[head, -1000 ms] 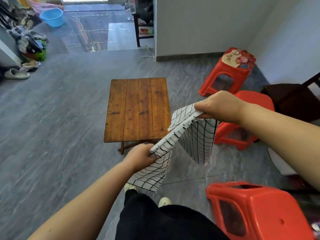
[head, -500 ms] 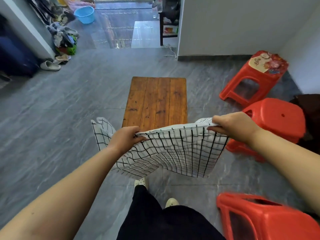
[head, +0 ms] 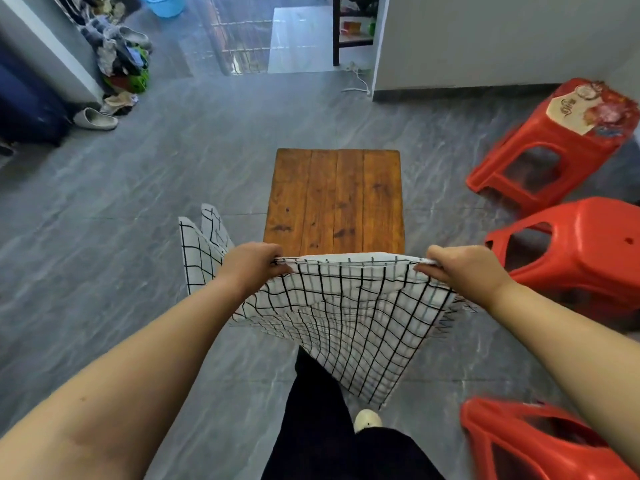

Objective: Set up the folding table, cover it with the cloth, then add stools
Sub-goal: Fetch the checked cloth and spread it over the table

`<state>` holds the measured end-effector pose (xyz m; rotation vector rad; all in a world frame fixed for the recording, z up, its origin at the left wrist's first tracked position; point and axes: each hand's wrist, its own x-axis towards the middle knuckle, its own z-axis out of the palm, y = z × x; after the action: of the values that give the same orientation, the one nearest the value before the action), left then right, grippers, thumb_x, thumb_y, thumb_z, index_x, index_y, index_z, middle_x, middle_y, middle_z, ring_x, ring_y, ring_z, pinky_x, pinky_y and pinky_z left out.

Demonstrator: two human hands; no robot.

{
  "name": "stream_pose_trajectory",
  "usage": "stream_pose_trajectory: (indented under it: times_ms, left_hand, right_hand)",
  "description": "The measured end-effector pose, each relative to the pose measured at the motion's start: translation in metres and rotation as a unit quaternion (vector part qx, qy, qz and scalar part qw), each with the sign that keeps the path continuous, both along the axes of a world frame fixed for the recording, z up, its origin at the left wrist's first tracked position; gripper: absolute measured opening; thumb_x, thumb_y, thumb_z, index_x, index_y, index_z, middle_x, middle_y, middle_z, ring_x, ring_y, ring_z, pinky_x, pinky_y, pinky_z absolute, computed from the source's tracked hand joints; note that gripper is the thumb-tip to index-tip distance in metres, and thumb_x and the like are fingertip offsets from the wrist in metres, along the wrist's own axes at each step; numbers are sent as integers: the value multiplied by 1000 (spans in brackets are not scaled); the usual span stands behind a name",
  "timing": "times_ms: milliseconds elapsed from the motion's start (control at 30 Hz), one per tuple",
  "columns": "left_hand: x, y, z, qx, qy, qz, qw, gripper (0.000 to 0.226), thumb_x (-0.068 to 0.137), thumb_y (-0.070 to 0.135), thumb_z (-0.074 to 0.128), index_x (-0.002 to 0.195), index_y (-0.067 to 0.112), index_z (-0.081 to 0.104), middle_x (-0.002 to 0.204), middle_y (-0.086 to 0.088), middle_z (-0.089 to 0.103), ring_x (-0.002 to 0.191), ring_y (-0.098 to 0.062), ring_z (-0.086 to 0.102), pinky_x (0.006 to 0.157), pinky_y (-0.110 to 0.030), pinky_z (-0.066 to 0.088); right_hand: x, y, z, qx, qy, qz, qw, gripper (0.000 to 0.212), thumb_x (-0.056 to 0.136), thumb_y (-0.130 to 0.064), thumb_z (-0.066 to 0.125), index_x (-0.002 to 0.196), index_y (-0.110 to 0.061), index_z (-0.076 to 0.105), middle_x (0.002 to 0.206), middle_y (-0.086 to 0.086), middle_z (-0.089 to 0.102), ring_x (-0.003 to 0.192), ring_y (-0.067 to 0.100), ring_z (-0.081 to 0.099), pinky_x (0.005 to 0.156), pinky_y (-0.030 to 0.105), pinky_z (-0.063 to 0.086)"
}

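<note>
Spreading the cloth point(head: 349, 313) over the standing table point(head: 334, 199): the covering step, stools still to come.
Largest first, the table is upright and bare; three red stools point(head: 581, 244) wait to its right. The cloth hangs at the table's near edge, left hand point(head: 254, 263) and right hand point(head: 465, 268) each clenched on its top hem. Next I'd judge it needs lifting forward over the top. Beyond the table, far left, a blue basin point(head: 166, 1); contents unseen.
</note>
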<state>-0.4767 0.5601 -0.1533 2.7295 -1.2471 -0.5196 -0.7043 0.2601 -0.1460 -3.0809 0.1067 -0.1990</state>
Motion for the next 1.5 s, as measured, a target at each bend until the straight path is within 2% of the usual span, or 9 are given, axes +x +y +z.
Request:
stream_pose_trajectory:
  times_ms: [233, 433, 567, 733, 867, 1000, 1167, 1333, 1500]
  left_hand:
    - [128, -50, -43, 8, 32, -46, 998, 29, 82, 51, 62, 83, 22, 61, 68, 8, 54, 67, -18, 53, 49, -27, 29]
    - [210, -92, -102, 36, 26, -79, 996, 41, 77, 59, 60, 74, 18, 56, 64, 4, 51, 65, -21, 54, 50, -29, 31]
    - [241, -122, -133, 25, 24, -94, 995, 45, 76, 62, 58, 75, 17, 60, 59, 7, 47, 60, -20, 48, 52, -29, 34]
    - [270, -153, -162, 43, 26, -80, 995, 45, 77, 56, 64, 61, 19, 45, 55, 8, 44, 59, -19, 46, 48, -28, 29]
    - [285, -174, -182, 39, 32, -45, 998, 41, 73, 58, 67, 67, 18, 61, 55, 8, 53, 57, -16, 50, 50, -27, 37]
    - [298, -196, -206, 49, 12, -25, 998, 42, 69, 60, 69, 65, 19, 61, 60, 3, 58, 58, -17, 50, 46, -26, 32]
    - [322, -225, -233, 68, 30, -48, 996, 57, 64, 65, 68, 56, 12, 47, 44, 4, 40, 44, -12, 39, 43, -29, 28]
    - [346, -252, -259, 92, 31, -75, 992, 61, 61, 67, 69, 50, 15, 39, 42, 3, 37, 44, -15, 37, 43, -29, 27]
    - [374, -273, -292, 150, 35, -92, 984, 62, 58, 74, 60, 56, 13, 48, 51, 1, 48, 51, -16, 46, 47, -29, 35]
  right_hand:
    - [116, -43, -49, 20, 33, -36, 999, 41, 76, -35, 74, 60, -10, 45, 42, 5, 49, 34, 27, 49, 38, 24, 27]
    - [185, -79, -103, 25, 43, -23, 998, 41, 79, -40, 69, 62, -8, 50, 45, 4, 50, 37, 26, 52, 38, 24, 34]
    - [213, -113, -135, 4, 51, -20, 999, 41, 80, -42, 67, 63, -9, 50, 45, 4, 49, 38, 26, 52, 41, 22, 26]
    - [248, -151, -179, 5, 38, -6, 999, 42, 81, -45, 61, 62, -10, 48, 47, 9, 47, 38, 29, 48, 39, 25, 28]
    - [273, -177, -210, 31, 24, 9, 999, 39, 79, -41, 64, 62, -11, 46, 45, 4, 48, 35, 26, 47, 40, 20, 22]
    - [290, -202, -244, 49, 29, 22, 998, 39, 77, -38, 70, 62, -10, 48, 43, 3, 48, 33, 24, 47, 39, 19, 23]
    - [300, -231, -279, 63, 39, 38, 997, 41, 79, -41, 67, 62, -10, 45, 42, 2, 42, 32, 22, 41, 36, 21, 27]
    - [317, -249, -307, 74, 38, 38, 996, 41, 80, -49, 54, 62, -16, 36, 44, -6, 30, 34, 16, 30, 41, 12, 9]
    - [343, -264, -343, 73, 55, 46, 995, 46, 78, -50, 59, 63, -16, 32, 42, -5, 31, 33, 17, 32, 35, 20, 26]
